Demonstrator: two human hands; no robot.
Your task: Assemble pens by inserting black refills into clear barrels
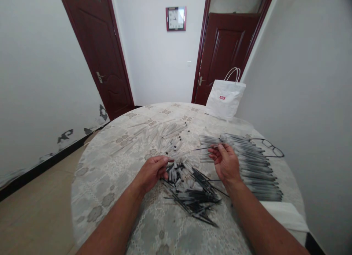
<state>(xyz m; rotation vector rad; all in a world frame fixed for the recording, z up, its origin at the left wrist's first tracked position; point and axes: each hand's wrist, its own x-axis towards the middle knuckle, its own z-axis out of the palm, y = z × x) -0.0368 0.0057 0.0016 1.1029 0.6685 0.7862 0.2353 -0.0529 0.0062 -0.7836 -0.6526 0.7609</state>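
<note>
My left hand [153, 171] hovers over a loose heap of black pen refills and small caps [192, 190] in the middle of the round table [110, 174]. Its fingers are curled and pinched together near the heap; what they hold is too small to name. My right hand [226, 162] is just right of the heap, fingers curled around a thin black refill [205, 148] that sticks out to the left. A neat row of assembled pens [255, 167] lies right beside that hand.
Clear pen barrels [158, 134] lie scattered at the table's far middle. A pair of glasses [271, 146] rests at the right edge, a white paper bag [224, 98] stands at the back, and a white cloth [286, 212] lies near right. Two dark doors are behind.
</note>
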